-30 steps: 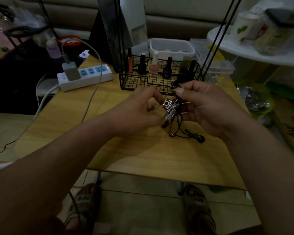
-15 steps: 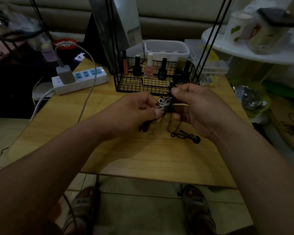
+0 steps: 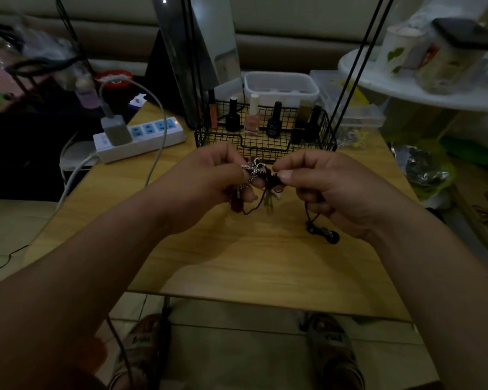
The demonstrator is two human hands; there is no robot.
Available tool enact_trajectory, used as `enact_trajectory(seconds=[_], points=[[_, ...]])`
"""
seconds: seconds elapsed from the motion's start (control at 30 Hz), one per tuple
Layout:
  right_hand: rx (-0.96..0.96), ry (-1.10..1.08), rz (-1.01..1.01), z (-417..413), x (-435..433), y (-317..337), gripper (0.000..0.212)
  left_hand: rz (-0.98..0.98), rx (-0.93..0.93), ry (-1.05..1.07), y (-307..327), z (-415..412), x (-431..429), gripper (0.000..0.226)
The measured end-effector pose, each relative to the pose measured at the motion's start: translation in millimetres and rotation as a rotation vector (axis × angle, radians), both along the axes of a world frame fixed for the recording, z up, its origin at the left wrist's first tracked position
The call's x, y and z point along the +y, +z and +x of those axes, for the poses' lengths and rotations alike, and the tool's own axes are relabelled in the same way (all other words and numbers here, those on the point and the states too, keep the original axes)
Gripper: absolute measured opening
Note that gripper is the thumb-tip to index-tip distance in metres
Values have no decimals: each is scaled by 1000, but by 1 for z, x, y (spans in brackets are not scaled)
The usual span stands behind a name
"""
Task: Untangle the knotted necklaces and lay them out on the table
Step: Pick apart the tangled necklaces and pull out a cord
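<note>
Hands (image 3: 209, 181) shifted apart over wooden table (image 3: 237, 266), basket (image 3: 265, 142) behind.

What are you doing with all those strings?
A person is picking apart a knot of necklaces above the wooden table. The left hand pinches the side with the silver chain, and the right hand pinches the dark cord. One dark end hangs down to the table. Nothing looks laid out flat yet. A wire basket of nail polish bottles stands behind the hands.
</note>
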State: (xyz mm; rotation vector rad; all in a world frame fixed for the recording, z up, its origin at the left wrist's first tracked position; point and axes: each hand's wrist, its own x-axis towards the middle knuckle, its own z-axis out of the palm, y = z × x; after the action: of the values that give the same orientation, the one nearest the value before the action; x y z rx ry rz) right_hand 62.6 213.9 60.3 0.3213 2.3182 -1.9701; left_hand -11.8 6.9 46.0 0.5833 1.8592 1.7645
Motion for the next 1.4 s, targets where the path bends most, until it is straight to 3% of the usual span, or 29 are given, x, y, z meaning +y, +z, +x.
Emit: enact_trajectory(seconds=[0.27,0.43,0.5,0.7,0.83,0.97,1.4], points=[[138,-40,-35,1,-6,-3,15,-195,152,-96,3,6,1,33],[162,-89,-42,1,-8,-4,12,-258,332,-95,4,9,3,5],[155,-97,-9,1,-7,-5,12,-273,361,-72,3,7,3,6],[78,-4,199,6,-3,1,28,-210,273,-16,5,6,-1,13],[134,112,250,9,-5,3,11,-132,198,-17,8,4,0,16],[212,126,322,7,-8,-2,8,-112,214,-42,7,5,1,16],[23,88,131,7,-3,3,35,-156,105,-24,9,4,0,18]])
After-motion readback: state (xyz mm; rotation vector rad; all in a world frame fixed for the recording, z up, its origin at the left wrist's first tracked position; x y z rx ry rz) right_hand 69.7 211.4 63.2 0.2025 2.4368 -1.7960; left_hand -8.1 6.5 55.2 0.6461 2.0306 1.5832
